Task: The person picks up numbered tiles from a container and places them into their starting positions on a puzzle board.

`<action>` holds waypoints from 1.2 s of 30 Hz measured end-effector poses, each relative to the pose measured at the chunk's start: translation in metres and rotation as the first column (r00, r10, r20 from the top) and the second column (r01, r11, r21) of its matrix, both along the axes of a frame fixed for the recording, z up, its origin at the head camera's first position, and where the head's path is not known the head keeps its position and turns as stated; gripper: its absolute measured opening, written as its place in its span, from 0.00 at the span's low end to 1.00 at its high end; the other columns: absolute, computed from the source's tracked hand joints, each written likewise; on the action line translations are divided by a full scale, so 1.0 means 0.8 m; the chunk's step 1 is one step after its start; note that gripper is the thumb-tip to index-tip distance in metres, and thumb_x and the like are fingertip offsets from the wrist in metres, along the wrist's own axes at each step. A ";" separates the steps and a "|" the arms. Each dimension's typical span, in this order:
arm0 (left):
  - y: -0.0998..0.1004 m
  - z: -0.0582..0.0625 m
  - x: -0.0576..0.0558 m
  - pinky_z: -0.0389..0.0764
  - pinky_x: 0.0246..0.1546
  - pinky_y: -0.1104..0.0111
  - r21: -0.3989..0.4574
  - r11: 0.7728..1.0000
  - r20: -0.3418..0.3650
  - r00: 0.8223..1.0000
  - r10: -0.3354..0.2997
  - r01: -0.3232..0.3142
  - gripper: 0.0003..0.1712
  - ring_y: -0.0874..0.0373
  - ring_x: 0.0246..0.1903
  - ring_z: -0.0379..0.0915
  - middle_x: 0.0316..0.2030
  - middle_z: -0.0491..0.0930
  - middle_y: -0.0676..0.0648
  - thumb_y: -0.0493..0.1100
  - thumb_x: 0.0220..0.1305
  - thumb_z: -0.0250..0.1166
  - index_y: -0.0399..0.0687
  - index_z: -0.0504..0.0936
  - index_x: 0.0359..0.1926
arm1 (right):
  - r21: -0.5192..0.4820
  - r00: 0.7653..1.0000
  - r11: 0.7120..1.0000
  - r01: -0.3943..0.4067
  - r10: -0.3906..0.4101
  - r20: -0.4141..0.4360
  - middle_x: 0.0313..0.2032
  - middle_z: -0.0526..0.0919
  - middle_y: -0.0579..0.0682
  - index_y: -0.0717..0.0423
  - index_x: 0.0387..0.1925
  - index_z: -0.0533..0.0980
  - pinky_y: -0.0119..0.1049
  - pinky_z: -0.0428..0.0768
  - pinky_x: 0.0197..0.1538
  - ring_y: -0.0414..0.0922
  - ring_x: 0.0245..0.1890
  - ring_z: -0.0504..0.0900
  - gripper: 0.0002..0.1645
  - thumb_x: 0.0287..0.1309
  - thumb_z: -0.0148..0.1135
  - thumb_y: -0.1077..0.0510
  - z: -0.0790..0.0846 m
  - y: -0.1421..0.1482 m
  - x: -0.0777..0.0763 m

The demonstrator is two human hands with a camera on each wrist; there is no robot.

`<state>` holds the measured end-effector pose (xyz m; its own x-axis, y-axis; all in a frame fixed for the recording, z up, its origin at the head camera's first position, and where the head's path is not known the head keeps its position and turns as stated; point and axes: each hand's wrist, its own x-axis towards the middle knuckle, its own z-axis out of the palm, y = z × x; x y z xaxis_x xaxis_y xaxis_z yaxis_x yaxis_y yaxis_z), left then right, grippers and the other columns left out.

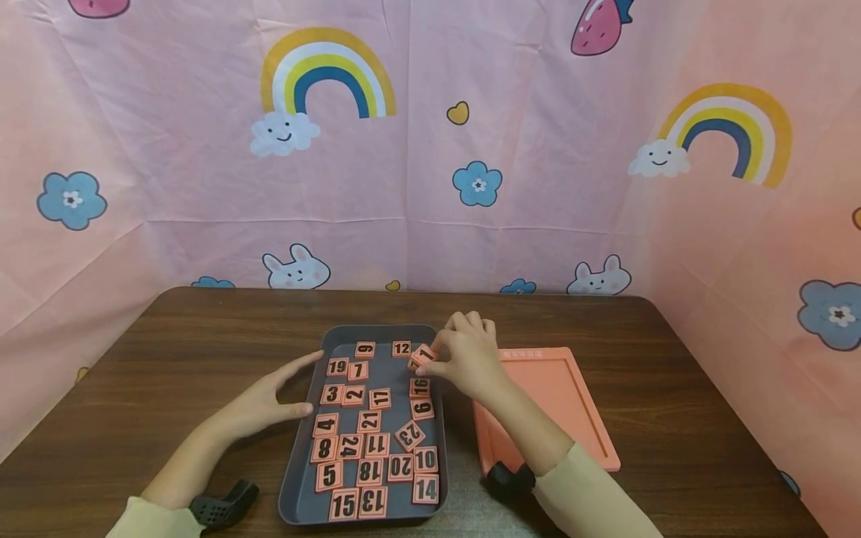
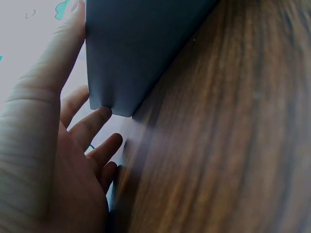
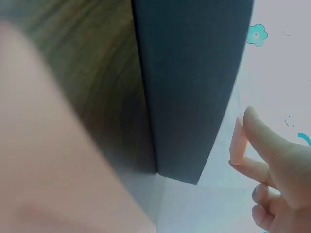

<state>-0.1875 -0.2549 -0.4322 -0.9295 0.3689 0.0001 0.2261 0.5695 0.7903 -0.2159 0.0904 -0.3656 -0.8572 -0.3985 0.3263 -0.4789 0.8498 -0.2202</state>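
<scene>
A dark grey tray (image 1: 397, 373) on the wooden table holds many pink number tiles, such as the 15 tile (image 1: 344, 505) and the 12 tile (image 1: 401, 349). At the tray's far right corner my right hand (image 1: 468, 357) pinches a pink number tile (image 1: 424, 353) between thumb and index finger; the right wrist view shows this tile (image 3: 238, 142) edge-on, above the tray's rim. Partly hidden below it lies another tile. My left hand (image 1: 258, 403) rests with straight, spread fingers along the tray's left side, thumb and fingertips at the wall (image 2: 131, 53).
A flat pink frame board (image 1: 558, 403) with a raised border lies right of the tray, partly under my right forearm. Black wrist cameras (image 1: 225, 504) sit on both wrists. A patterned pink cloth (image 1: 430, 254) hangs behind the brown table (image 1: 222, 329).
</scene>
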 end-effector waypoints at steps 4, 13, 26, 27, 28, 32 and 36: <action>0.000 0.000 0.000 0.51 0.53 0.28 -0.005 1.000 -0.005 1.000 -0.002 0.002 0.46 0.28 0.66 0.43 0.70 0.53 0.34 0.51 0.58 0.69 0.59 0.56 0.73 | -0.042 0.999 0.999 0.032 -0.032 0.005 0.33 0.67 0.41 0.43 0.25 0.82 0.49 0.59 0.49 0.45 0.41 0.63 0.20 0.38 0.74 0.35 0.002 0.014 0.008; 0.000 0.000 -0.001 0.50 0.54 0.29 -0.005 1.000 -0.010 1.000 0.000 0.000 0.46 0.28 0.67 0.43 0.70 0.53 0.34 0.51 0.58 0.70 0.58 0.56 0.73 | -0.113 0.992 0.985 0.129 -0.128 0.016 0.34 0.70 0.45 0.49 0.24 0.82 0.51 0.59 0.48 0.49 0.42 0.64 0.22 0.37 0.77 0.38 0.004 0.048 0.019; 0.001 0.000 -0.001 0.51 0.54 0.29 -0.001 1.000 -0.010 1.000 0.006 -0.006 0.46 0.28 0.67 0.44 0.70 0.53 0.33 0.51 0.58 0.69 0.57 0.57 0.73 | -0.103 0.976 0.971 0.217 -0.220 -0.011 0.33 0.71 0.49 0.52 0.21 0.80 0.50 0.60 0.42 0.51 0.39 0.65 0.23 0.36 0.78 0.39 -0.016 0.083 0.020; 0.002 0.000 -0.001 0.51 0.54 0.29 -0.001 1.000 -0.010 1.000 0.007 -0.007 0.46 0.28 0.67 0.44 0.70 0.53 0.33 0.51 0.58 0.69 0.57 0.57 0.73 | -0.104 0.975 0.970 0.221 -0.223 -0.010 0.33 0.71 0.49 0.52 0.21 0.80 0.50 0.60 0.42 0.51 0.39 0.65 0.23 0.36 0.78 0.39 -0.018 0.083 0.020; 0.002 0.000 0.000 0.51 0.54 0.29 -0.002 1.000 -0.011 1.000 0.008 -0.008 0.46 0.28 0.67 0.44 0.70 0.53 0.33 0.51 0.58 0.69 0.57 0.57 0.73 | -0.102 0.974 0.969 0.226 -0.228 -0.008 0.33 0.71 0.49 0.52 0.21 0.80 0.49 0.60 0.41 0.51 0.39 0.66 0.23 0.36 0.78 0.39 -0.020 0.084 0.020; 0.002 0.000 0.000 0.50 0.54 0.29 0.000 1.000 -0.016 1.000 0.007 -0.007 0.46 0.29 0.67 0.44 0.70 0.54 0.34 0.51 0.58 0.70 0.56 0.57 0.73 | -0.097 0.968 0.963 0.252 -0.252 0.012 0.33 0.71 0.49 0.52 0.21 0.80 0.48 0.61 0.40 0.51 0.38 0.66 0.24 0.36 0.78 0.39 -0.025 0.086 0.017; 0.002 0.000 0.000 0.50 0.54 0.29 -0.002 1.000 -0.025 1.000 0.003 -0.003 0.46 0.28 0.67 0.44 0.70 0.54 0.34 0.51 0.58 0.70 0.56 0.57 0.73 | -0.075 0.959 0.956 0.283 -0.281 0.035 0.33 0.71 0.49 0.52 0.22 0.80 0.48 0.62 0.39 0.52 0.38 0.67 0.24 0.37 0.76 0.37 -0.031 0.087 0.014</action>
<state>-0.1876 -0.2530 -0.4321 -0.9302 0.3664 0.0229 0.2446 0.5720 0.7830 -0.2049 0.1604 -0.3906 -0.9389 -0.1133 0.3251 -0.2159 0.9293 -0.2996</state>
